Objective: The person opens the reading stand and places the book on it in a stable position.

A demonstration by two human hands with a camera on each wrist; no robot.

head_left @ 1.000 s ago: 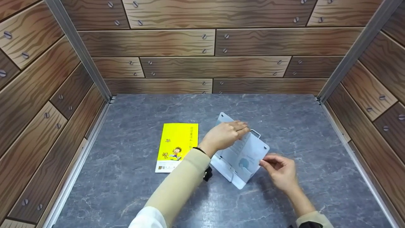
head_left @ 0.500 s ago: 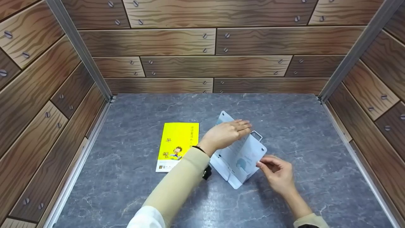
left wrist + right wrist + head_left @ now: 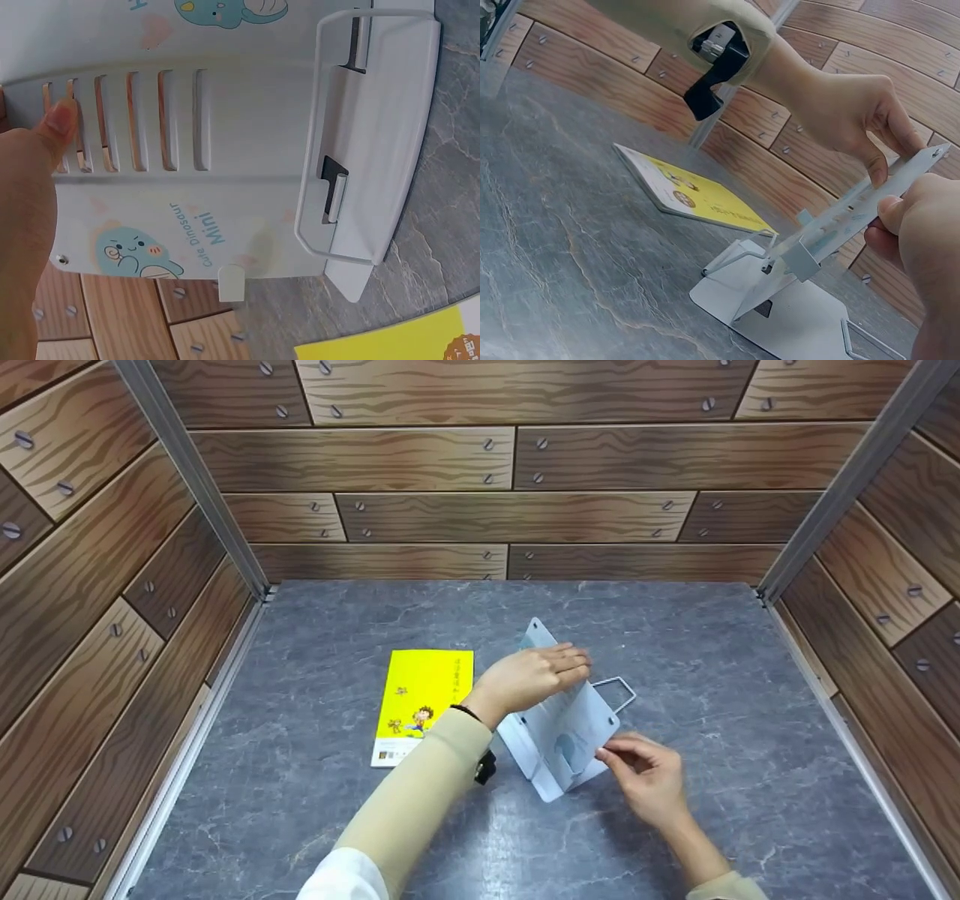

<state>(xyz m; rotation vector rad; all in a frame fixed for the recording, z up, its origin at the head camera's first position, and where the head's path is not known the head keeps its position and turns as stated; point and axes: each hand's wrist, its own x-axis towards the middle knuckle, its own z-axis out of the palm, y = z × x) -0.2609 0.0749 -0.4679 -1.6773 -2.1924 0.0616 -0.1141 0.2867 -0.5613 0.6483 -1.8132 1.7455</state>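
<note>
A white book stand point(image 3: 574, 731) with blue dinosaur prints stands right of centre on the table, its slotted back panel tilted up from the base. My left hand point(image 3: 529, 679) grips the panel's upper edge; in the left wrist view its thumb point(image 3: 61, 120) lies on the slotted front. On the panel's right edge my right hand point(image 3: 652, 776) pinches near the corner, thumb and fingers curled on it, as the right wrist view also shows. A wire loop point(image 3: 621, 694) sticks out behind the panel. The white base plate point(image 3: 817, 319) lies flat on the table.
Left of the stand lies a yellow book point(image 3: 427, 682) with a cartoon child on its cover, partly behind the left sleeve. Wood-patterned walls point(image 3: 420, 457) with grey metal corner posts enclose the grey marbled table point(image 3: 300, 660) at the back and sides.
The stand has turned a little, its right side shifting left and my right hand moving left with it. More of the wire loop shows behind the panel. My left hand keeps its grip.
</note>
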